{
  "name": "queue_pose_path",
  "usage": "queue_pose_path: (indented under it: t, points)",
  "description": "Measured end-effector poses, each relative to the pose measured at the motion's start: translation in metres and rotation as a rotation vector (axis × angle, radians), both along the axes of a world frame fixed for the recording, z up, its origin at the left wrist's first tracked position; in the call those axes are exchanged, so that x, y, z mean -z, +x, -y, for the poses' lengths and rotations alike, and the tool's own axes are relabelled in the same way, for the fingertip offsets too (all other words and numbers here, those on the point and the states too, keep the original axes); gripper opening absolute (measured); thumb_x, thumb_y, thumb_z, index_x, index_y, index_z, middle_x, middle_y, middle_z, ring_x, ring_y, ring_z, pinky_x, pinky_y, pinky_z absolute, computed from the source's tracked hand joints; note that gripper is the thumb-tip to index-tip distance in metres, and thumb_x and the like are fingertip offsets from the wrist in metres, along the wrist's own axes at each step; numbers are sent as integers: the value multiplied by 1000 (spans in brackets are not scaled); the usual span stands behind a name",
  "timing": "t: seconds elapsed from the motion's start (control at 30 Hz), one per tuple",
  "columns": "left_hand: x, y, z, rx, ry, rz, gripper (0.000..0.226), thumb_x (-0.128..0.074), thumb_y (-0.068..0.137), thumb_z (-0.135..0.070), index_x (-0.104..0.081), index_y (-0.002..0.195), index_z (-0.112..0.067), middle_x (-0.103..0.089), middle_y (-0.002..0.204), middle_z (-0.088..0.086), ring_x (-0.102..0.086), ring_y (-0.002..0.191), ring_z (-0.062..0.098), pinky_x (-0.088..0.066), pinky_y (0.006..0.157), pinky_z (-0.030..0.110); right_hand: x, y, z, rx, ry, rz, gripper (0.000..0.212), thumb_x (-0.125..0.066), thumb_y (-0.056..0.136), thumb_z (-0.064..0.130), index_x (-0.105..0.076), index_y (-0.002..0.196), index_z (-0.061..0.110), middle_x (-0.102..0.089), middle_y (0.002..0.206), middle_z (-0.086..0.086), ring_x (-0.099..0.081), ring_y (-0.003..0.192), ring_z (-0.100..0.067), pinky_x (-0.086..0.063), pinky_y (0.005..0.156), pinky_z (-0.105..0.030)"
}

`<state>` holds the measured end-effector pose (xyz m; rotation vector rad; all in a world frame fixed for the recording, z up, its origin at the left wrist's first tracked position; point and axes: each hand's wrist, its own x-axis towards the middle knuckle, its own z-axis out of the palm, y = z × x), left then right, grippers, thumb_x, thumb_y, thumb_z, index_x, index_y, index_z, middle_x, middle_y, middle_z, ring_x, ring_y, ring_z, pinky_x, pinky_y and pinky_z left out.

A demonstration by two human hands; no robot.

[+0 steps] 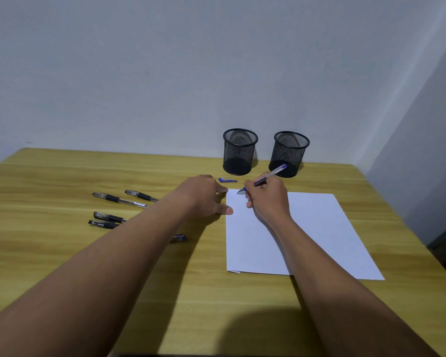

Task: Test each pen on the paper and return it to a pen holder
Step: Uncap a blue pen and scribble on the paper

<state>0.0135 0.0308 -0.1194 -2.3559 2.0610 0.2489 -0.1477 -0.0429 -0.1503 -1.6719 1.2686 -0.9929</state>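
We look through one wide-angle camera worn on the head, facing forward and down at the paper [307,235] from above its near edge. The view is close: both forearms [113,253] run up from the bottom of the frame toward the paper. Beyond the paper we take in the table's [62,176] far edge and the wall [165,60] behind it.
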Motion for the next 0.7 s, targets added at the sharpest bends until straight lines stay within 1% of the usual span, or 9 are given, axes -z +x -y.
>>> queue_pose_path:
  t: [0.07,0.17,0.27,0.37,0.43,0.5,0.57,0.63,0.7]
  points:
    - [0,0,0,-2,3,-4,78,-59,78,-72,-47,144,-32,-54,136,3,-51,124,25,-46,94,38,-2,0,-1,-22,14,15,16,-68,93,21,-66,88,7,-71,70,-5,-63,47,-13,-59,58,-36]
    - [0,0,-1,0,-8,8,78,-59,78,-72,-47,144,-32,-54,136,3,-51,124,25,-45,92,37,-5,-3,-4,-56,37,-2,13,-68,85,14,-64,81,2,-67,61,-7,-58,47,-17,-50,48,-30]
    - [-1,-1,-1,-2,-10,8,78,-59,78,-72,-47,144,-32,-53,138,3,-50,126,24,-45,94,37,-8,-4,-7,-36,49,-27,15,-69,84,16,-66,81,2,-67,64,-8,-60,51,-20,-49,46,-26]
    - [-4,-2,-1,-14,-10,-21,75,-64,77,-69,-52,141,-31,-58,134,2,-52,123,24,-45,91,36,-10,-4,-7,-20,97,95,12,-65,89,15,-62,84,5,-65,66,-9,-56,52,-20,-45,44,-24]
    - [-11,0,-1,-64,-36,-120,65,-69,75,-65,-63,130,-32,-64,124,0,-56,115,22,-47,89,33,-13,-6,-5,-12,120,178,8,-65,89,15,-62,87,7,-64,67,-9,-54,53,-20,-45,45,-27]
    - [-18,3,3,-130,-120,-212,44,-70,75,-60,-74,108,-30,-68,109,-1,-58,101,20,-49,84,31,-19,-11,-1,-11,118,206,11,-65,90,16,-64,92,6,-64,67,-6,-53,51,-19,-47,46,-29]
    - [-20,6,12,-169,-217,-222,30,-68,81,-51,-76,96,-25,-71,101,-1,-60,91,20,-49,76,30,-24,-16,4,-25,116,192,12,-65,92,17,-67,91,5,-64,66,-4,-54,51,-17,-51,50,-33]
    - [-16,7,23,-188,-293,-193,25,-66,85,-44,-74,96,-24,-72,99,-1,-62,90,23,-48,72,30,-27,-19,8,-43,139,196,13,-62,94,16,-67,85,7,-63,64,-2,-53,50,-18,-52,54,-37]
    - [-10,5,33,-200,-318,-161,26,-65,86,-43,-72,103,-25,-71,102,0,-63,96,25,-49,75,31,-28,-21,12,-44,169,217,15,-59,94,13,-67,82,6,-63,65,-4,-53,51,-19,-51,57,-38]
